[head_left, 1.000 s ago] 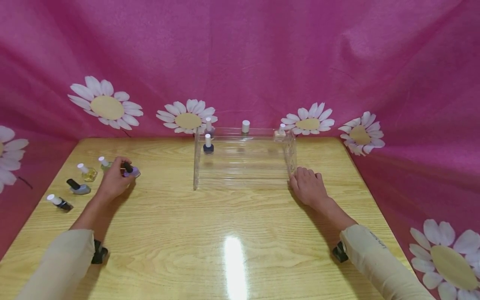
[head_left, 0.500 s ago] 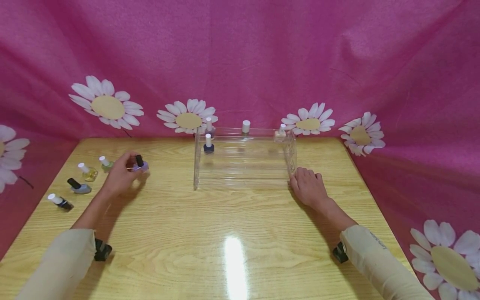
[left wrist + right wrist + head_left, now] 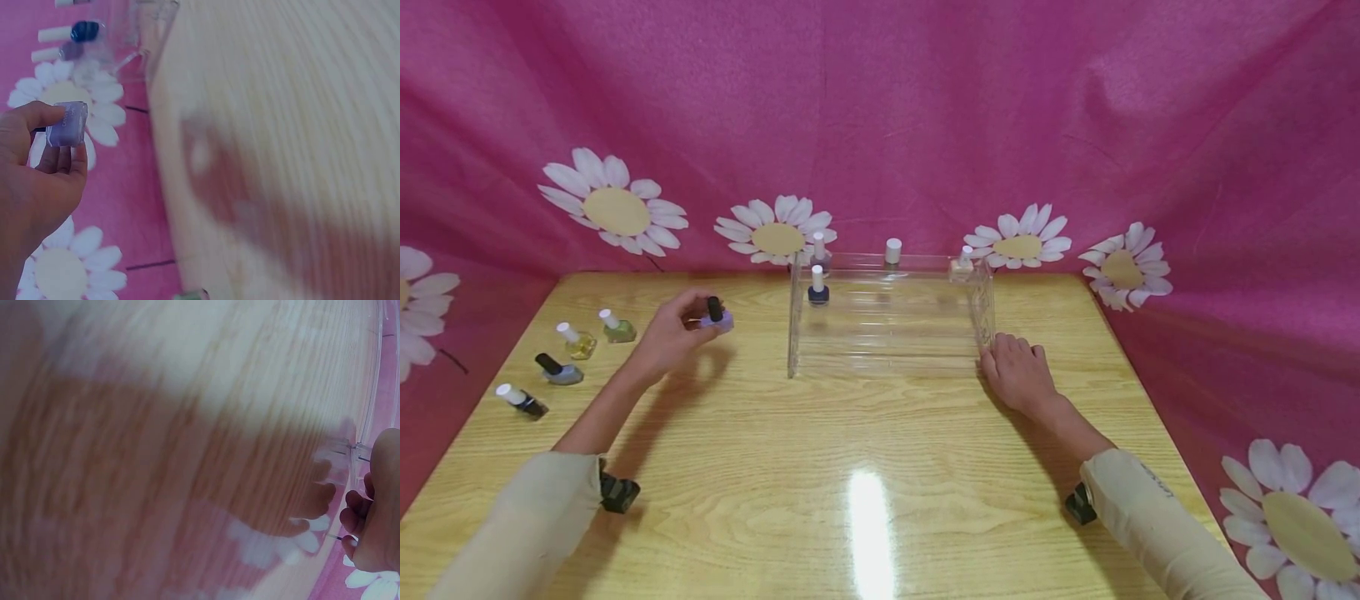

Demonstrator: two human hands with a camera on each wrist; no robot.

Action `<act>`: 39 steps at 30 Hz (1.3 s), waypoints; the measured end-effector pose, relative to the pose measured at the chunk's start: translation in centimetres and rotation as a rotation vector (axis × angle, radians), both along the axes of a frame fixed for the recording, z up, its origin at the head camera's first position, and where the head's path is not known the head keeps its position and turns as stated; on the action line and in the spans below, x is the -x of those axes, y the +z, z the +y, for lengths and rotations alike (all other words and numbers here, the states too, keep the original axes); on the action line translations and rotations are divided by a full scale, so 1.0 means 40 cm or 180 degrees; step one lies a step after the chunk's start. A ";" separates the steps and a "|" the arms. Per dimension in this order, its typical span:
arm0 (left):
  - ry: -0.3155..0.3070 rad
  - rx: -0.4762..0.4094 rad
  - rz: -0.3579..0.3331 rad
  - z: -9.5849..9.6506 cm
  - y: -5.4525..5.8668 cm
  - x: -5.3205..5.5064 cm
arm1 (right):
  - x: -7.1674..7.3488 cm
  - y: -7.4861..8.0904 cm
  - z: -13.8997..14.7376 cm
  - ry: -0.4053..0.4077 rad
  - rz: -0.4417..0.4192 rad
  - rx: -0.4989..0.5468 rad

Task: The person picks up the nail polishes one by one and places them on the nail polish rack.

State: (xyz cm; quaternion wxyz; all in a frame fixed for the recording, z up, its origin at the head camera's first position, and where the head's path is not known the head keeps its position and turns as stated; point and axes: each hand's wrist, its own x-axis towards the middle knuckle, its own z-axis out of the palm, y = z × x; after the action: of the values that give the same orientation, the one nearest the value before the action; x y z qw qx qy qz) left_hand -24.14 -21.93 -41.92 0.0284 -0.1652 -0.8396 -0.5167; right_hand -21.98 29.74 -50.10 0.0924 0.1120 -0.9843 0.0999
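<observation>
My left hand pinches a lilac nail polish bottle with a black cap between thumb and fingers, above the table left of a clear display rack. Up close in the left wrist view, the bottle's lilac glass shows, while its cap is mostly hidden by the hand. My right hand holds the rack's front right corner, fingers curled. A dark bottle with a white cap stands on the rack's left side. Farther back on it are a purple bottle, a white-capped bottle and a pale beige bottle.
Along the table's left side lie a green bottle, a yellow bottle, a grey-blue bottle and a black bottle. A pink flowered cloth hangs behind and beside the wooden table.
My left hand has lifted the lilac bottle and carried it rightward, away from the other bottles and toward the rack. The right hand keeps its place at the rack's corner.
</observation>
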 end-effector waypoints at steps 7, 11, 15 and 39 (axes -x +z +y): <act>-0.0179 -0.0003 -0.0115 0.056 0.039 -0.009 | -0.001 0.002 0.000 -0.0009 -0.0028 -0.0006; -0.0324 0.0001 -0.0129 0.090 0.052 -0.008 | 0.000 0.003 -0.002 -0.0023 -0.0058 0.0001; -0.0471 -0.0032 -0.0091 0.125 0.063 0.001 | 0.000 0.003 -0.003 -0.0018 -0.0059 0.0005; -0.1097 -0.0202 0.0130 0.350 0.101 0.056 | -0.003 0.007 0.000 0.0030 -0.0110 0.0012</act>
State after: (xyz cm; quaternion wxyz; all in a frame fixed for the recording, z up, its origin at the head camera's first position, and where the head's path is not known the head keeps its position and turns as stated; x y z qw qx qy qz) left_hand -26.39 -7.95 -37.86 -0.0384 -0.3162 -0.7814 -0.5367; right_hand -21.86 29.76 -49.83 0.0751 0.1147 -0.9851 0.1041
